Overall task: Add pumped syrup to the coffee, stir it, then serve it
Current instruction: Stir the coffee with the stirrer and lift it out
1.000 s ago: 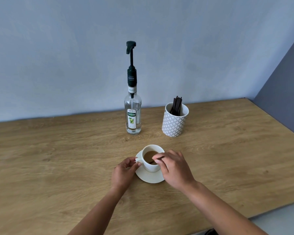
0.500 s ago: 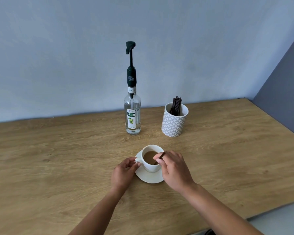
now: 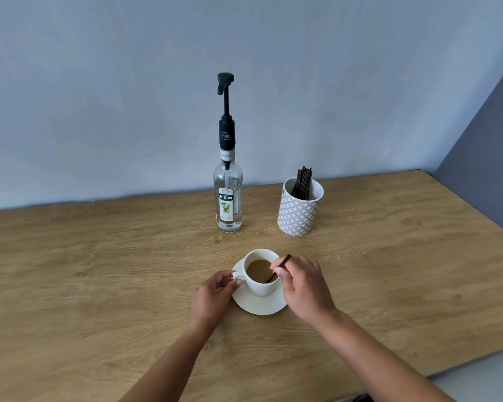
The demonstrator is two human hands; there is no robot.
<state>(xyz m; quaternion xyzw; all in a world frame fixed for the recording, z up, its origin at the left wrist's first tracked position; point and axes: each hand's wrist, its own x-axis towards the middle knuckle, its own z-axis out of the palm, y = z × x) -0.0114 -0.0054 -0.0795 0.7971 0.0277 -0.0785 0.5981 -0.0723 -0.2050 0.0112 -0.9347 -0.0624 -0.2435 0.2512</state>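
Coffee (image 3: 256, 269), pale brown, fills a white cup (image 3: 262, 287) on a saucer (image 3: 259, 306) near the table's (image 3: 99, 271) front middle. The left hand (image 3: 212, 297) pinches the cup's handle. The right hand (image 3: 305, 285) pinches a dark stirrer (image 3: 283, 263), tilted, its lower end in the coffee. Behind stand the pump bottle (image 3: 228, 198) and, to its right, a patterned pot (image 3: 299, 213) of stirrers.

Wooden table (image 3: 99, 271) against pale blue wall (image 3: 128, 97).
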